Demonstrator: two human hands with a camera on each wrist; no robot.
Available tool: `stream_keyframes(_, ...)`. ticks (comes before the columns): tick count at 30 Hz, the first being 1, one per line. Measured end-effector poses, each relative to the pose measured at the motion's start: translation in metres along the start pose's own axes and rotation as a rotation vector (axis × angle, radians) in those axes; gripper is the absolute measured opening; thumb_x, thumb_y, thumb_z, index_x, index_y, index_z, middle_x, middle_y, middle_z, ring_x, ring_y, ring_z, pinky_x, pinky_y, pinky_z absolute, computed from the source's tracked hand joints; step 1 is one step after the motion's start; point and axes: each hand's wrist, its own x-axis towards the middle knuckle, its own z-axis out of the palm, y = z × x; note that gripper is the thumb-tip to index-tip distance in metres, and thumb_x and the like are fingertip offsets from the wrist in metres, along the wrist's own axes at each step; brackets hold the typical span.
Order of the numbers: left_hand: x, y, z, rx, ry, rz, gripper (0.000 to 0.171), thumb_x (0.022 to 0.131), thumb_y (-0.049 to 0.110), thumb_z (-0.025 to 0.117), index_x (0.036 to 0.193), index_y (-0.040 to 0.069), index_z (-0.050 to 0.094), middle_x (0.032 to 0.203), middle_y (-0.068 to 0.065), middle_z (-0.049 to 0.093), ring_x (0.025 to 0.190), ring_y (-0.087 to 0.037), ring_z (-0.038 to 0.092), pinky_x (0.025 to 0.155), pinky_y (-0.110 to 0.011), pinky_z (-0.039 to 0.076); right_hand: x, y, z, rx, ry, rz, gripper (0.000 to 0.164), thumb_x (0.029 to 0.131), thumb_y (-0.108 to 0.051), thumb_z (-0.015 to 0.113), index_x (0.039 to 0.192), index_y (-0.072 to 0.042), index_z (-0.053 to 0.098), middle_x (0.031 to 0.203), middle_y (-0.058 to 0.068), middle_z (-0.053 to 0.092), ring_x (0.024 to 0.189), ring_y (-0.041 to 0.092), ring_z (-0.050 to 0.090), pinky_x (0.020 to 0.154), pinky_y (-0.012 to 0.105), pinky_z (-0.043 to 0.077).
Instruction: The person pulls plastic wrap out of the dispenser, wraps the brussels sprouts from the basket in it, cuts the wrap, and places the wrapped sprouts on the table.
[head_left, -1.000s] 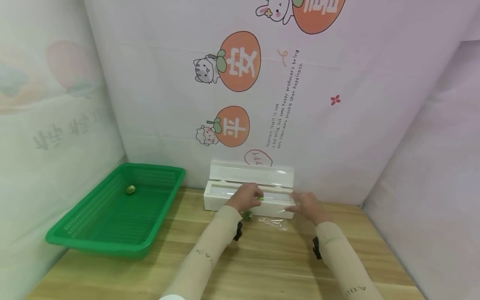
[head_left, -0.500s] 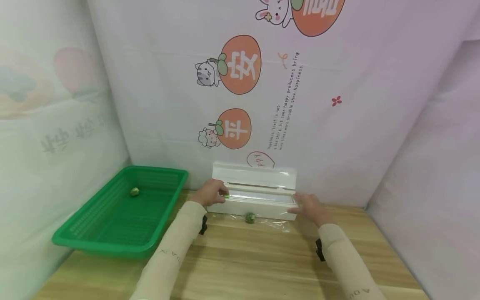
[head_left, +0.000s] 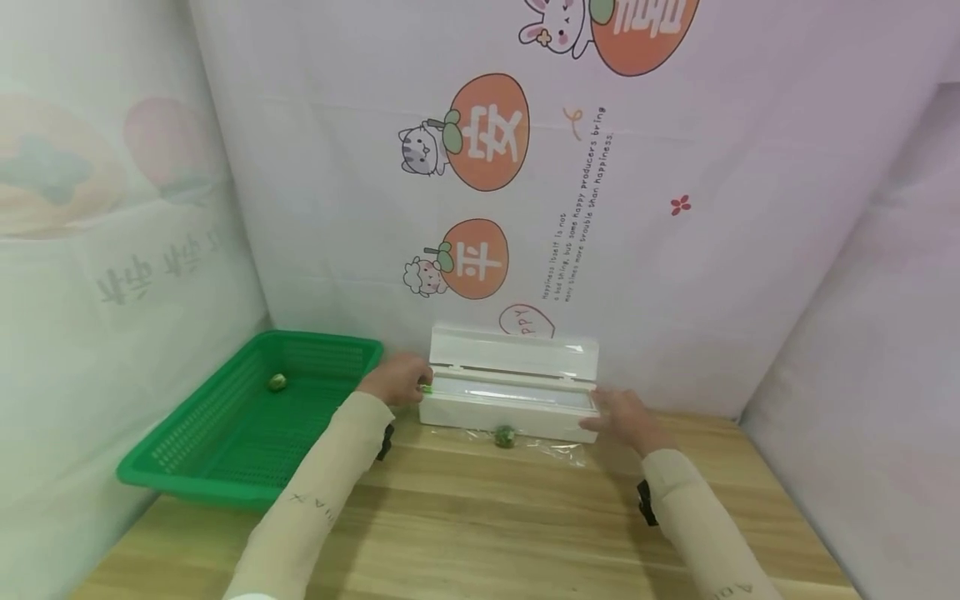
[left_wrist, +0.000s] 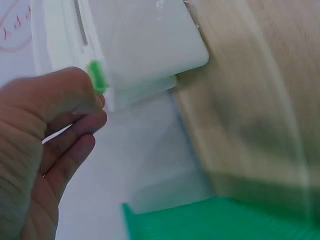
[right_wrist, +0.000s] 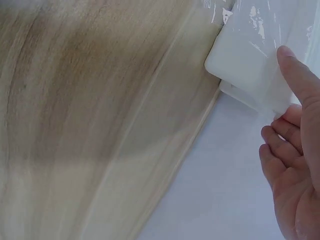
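A long white cling film box [head_left: 480,412] stands against the back wall with its lid [head_left: 517,354] raised. At its left end my left hand [head_left: 397,379] pinches a small green slide cutter [left_wrist: 97,77], seen in the left wrist view. My right hand [head_left: 628,418] grips the box's right end, its thumb [right_wrist: 295,72] on the film-covered front and fingers at the end face. Clear cling film [head_left: 566,452] hangs out along the box's front bottom edge. A small round green thing [head_left: 504,437] lies at that film, close before the box.
A green plastic basket [head_left: 187,492] stands at the left, with a small pale-green round thing [head_left: 277,382] inside it. The wooden table [head_left: 495,525] is bordered by cloth-covered walls at the left, back and right.
My left hand has slid leftward along the box with the green cutter, from near the middle to the left end. My right hand has stayed at the right end.
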Motion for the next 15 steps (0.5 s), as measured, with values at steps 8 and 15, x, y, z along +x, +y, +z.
stream_keyframes(8, 0.007, 0.052, -0.007, 0.125, 0.077, 0.11, 0.015, 0.09, 0.011, 0.08, 0.103, 0.006, 0.079, 0.098, -0.007, 0.076, 0.087, -0.021, 0.07, 0.079, -0.035, 0.062, -0.001, -0.015, -0.017, -0.071, 0.006, -0.118, 0.079, 0.094, -0.034, 0.078, 0.149, 0.013, 0.046, 0.151, 0.035, 0.052, 0.14, 0.056, 0.05, 0.12, 0.067, 0.038)
stream_keyframes(15, 0.009, 0.082, 0.02, 0.086, 0.078, 0.165, 0.017, 0.091, 0.015, 0.083, 0.106, 0.006, 0.078, 0.101, -0.007, 0.076, 0.092, -0.022, 0.072, 0.083, -0.035, 0.062, -0.006, -0.069, -0.026, -0.138, -0.02, -0.261, 0.063, 0.094, -0.034, 0.08, 0.141, 0.003, 0.061, 0.142, 0.023, 0.066, 0.134, 0.043, 0.062, 0.116, 0.057, 0.048)
